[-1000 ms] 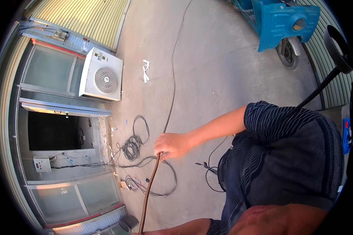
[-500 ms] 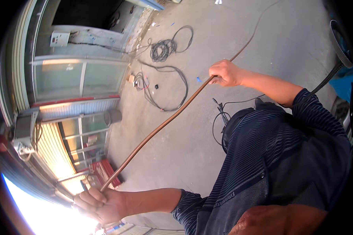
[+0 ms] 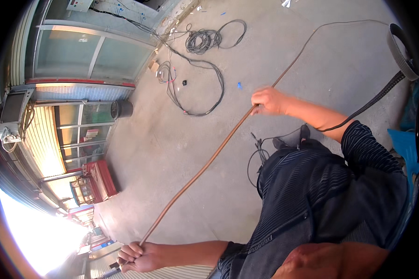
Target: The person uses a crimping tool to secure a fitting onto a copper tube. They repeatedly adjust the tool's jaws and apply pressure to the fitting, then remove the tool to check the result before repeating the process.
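A long brown cable stretches slantwise between my two hands, bowing slightly. My left hand, at the lower left, is closed in a fist round its near part; a small dark piece shows beside the fist, and I cannot tell whether it belongs to the cable. Higher up and to the right, my right hand is closed round the same cable, a little blurred. Past that hand the cable runs on across the floor and bends toward the far right.
Grey coiled cables and a wide cable loop lie on the concrete floor. A black cord lies near my feet. A dark bucket and a red bench-like thing stand by the glazed wall at left. A black strap hangs at right.
My view has turned, so the bucket and red thing appear farther left. My left hand has come slightly right and lower in view. Both hands keep hold of the cable.
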`<state>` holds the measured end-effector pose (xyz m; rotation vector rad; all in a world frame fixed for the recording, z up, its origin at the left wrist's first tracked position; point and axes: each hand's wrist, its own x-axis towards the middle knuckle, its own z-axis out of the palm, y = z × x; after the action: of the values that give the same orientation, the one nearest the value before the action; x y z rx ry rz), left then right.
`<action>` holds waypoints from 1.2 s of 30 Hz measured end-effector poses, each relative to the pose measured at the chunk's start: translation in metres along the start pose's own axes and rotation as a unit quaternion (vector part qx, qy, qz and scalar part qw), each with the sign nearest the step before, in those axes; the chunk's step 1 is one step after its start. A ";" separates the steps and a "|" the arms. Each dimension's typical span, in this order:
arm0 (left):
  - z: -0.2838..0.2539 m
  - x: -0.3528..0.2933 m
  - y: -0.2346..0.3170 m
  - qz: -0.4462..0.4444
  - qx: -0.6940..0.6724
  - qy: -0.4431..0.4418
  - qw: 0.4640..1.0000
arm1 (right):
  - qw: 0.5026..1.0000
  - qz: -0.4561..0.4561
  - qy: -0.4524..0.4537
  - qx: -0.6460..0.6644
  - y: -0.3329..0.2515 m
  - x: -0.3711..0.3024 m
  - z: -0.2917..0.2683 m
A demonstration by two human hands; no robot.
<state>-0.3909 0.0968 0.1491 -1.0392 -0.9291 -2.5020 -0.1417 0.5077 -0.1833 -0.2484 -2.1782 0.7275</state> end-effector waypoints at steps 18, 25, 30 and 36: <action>-0.116 -0.050 -0.092 -0.169 0.179 0.317 0.916 | 0.956 0.209 -0.205 -0.024 0.070 0.005 0.144; -0.009 -0.059 -0.130 -0.152 0.273 0.409 0.858 | 0.974 0.038 -0.195 0.111 -0.032 0.081 0.124; -0.015 -0.067 -0.137 -0.138 0.319 0.386 0.854 | 0.876 -0.078 -0.368 0.302 -0.094 0.136 0.174; -0.024 -0.063 -0.126 -0.153 0.363 0.389 0.833 | 0.734 -0.034 -0.545 0.404 -0.120 0.168 0.188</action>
<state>-0.4189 0.1768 0.0341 0.3731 -1.5970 -2.0945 -0.3853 0.3993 -0.1023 0.9472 -2.5293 2.0500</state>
